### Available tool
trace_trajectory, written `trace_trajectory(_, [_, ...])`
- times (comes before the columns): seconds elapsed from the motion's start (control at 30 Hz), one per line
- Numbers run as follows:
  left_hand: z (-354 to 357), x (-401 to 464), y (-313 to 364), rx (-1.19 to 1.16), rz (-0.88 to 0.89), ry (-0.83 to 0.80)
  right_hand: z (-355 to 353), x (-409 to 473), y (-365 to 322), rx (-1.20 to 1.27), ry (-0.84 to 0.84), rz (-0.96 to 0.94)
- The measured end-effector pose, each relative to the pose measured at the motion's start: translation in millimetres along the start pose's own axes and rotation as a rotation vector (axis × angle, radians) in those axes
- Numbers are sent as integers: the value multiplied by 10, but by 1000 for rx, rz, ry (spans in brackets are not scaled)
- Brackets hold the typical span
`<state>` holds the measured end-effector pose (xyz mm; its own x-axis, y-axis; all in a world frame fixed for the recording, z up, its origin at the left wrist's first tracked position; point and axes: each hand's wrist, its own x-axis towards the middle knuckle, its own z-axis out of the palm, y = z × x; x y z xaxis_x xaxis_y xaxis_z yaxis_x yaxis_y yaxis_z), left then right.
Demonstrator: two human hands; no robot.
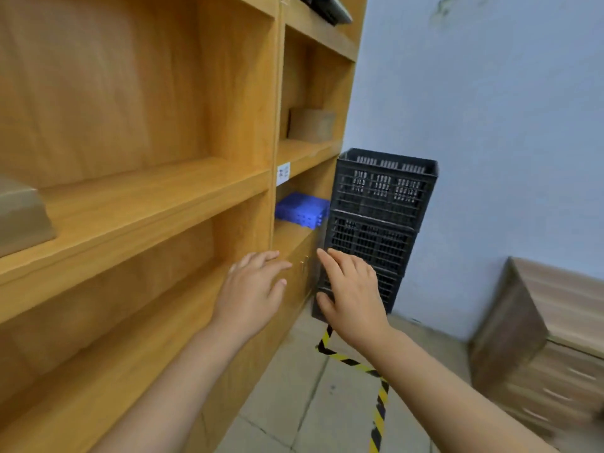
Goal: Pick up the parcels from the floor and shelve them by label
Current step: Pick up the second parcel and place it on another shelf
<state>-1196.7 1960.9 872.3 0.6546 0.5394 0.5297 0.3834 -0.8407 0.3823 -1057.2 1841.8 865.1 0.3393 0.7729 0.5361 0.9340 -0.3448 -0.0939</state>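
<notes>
A tall wooden shelf unit [163, 197] fills the left half of the view. My left hand [251, 289] and my right hand [349, 295] are stretched out in front of it at lower-shelf height, both empty with fingers apart. A brown cardboard parcel [23, 214] lies on the middle shelf at the far left edge. Another brown parcel [312, 124] stands in the right bay. A small white label [283, 173] is stuck on the upright between the bays. No parcel on the floor is in view.
Stacked black plastic crates [382, 217] stand against the pale wall right of the shelf, just behind my right hand. A blue plastic item [302, 209] lies in the lower right bay. Yellow-black tape [379, 410] runs across the tiled floor. A wooden cabinet [539, 338] is at the right.
</notes>
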Motion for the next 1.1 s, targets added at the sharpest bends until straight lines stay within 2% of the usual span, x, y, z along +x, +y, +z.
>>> trace_trajectory(0.33, [921,164,1812,-106,220,-178,-799,-1081,1578,-47,3,241])
trace_trajectory(0.67, [1991,-106,3710,-233,288,-342,-1587,-2438,3281,-115,-60,475])
trace_trajectory(1.1, [3326,-172,5734,-394,562,-600,-2315,-3963,4716,-217,-16,959])
